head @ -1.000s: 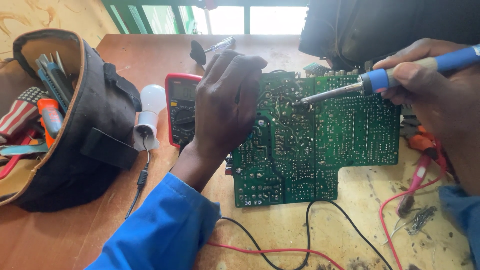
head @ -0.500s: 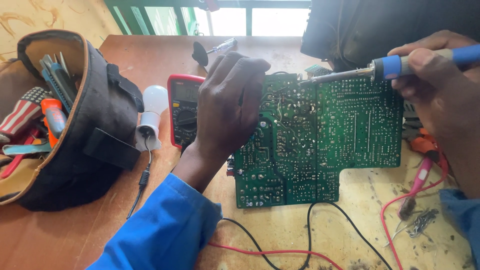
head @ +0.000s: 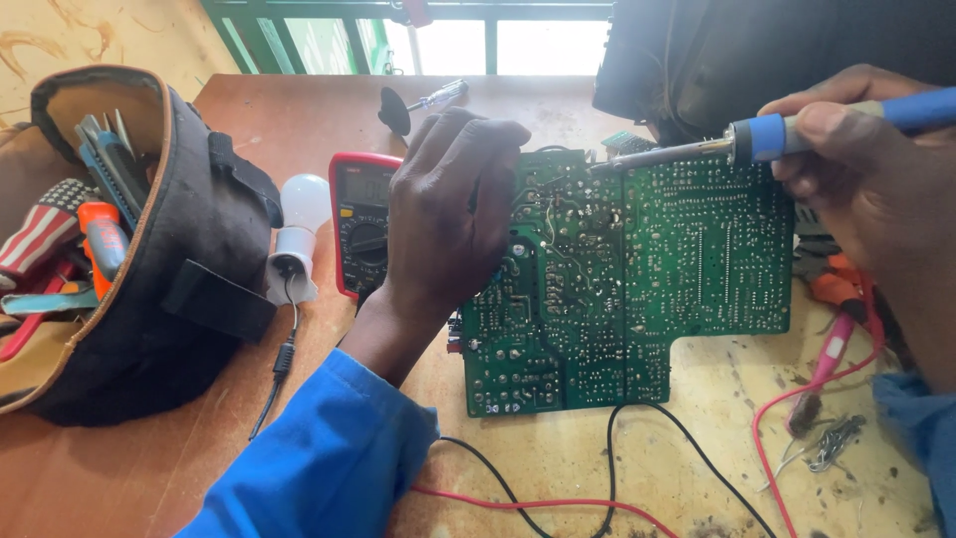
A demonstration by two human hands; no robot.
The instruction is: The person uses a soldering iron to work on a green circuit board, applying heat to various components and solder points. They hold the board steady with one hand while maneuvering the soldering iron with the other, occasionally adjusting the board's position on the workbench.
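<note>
**A:** Where does the work stand at this moment?

**B:** The green circuit board (head: 637,289) lies solder side up on the tabletop (head: 558,468), near its middle. The left hand (head: 448,219) rests on the board's left edge, its fingers (head: 478,149) curled and pressed close together over the upper corner, steadying it. Whether they pinch anything underneath cannot be told.

**A:** And the other hand?

**B:** The right hand (head: 866,169) grips the blue handle of a soldering iron (head: 737,144), fingers wrapped tight around it. The tip sits at the board's top edge, just beside the left fingertips. It looks like the soldering step itself, with the tip being placed on a joint.

**A:** What does the next move call for?

**B:** Probably a firm hold on the board and a precise touch, since the hot tip works so close to the left fingers.

**A:** Anything else nearby?

**B:** A red multimeter (head: 360,224) is partly hidden under the left hand, a white bulb (head: 299,234) lies beside it, and an open tool bag (head: 129,259) stands further left.
</note>
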